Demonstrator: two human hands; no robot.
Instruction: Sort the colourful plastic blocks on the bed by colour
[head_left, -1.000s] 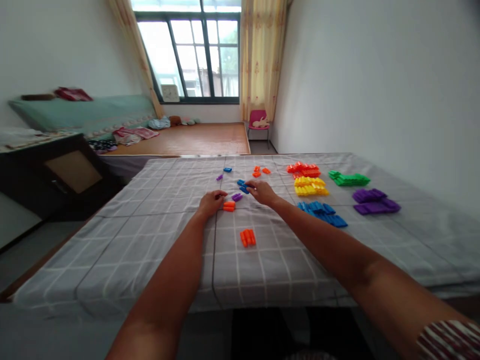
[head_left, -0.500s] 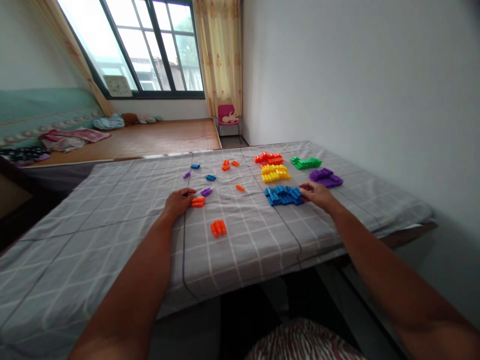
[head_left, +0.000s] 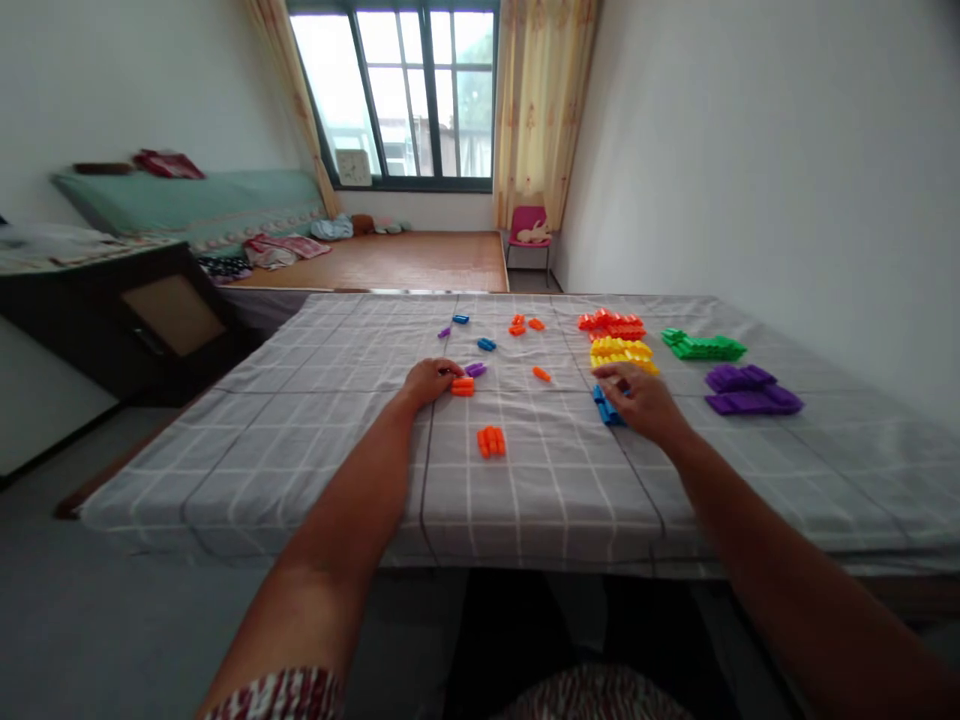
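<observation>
My left hand point(head_left: 433, 381) rests on the cloth with its fingers curled together; whatever may be in them is hidden. Right beside its fingertips lie orange plastic pieces point(head_left: 463, 387), with purple pieces point(head_left: 476, 370) just behind. My right hand point(head_left: 636, 396) hovers over a pile of small blue plastic pieces point(head_left: 606, 408), covering most of it. Its thumb and fingers are a little apart, and no piece shows between them. Behind that hand sits a pile of yellow pieces point(head_left: 621, 350). Nearer to me is a small orange cluster point(head_left: 491, 442).
Red-orange point(head_left: 611, 324), green point(head_left: 703, 346) and purple piles point(head_left: 752, 392) stand at the right of the checked cloth point(head_left: 300, 430). Loose blue pieces point(head_left: 487, 344) and an orange piece point(head_left: 541, 374) are scattered mid-table. A wall point(head_left: 787, 170) borders the right side.
My head view has turned left. My right hand has shifted from the blue pile's right end leftward over the pile. The left hand stays by the orange pieces.
</observation>
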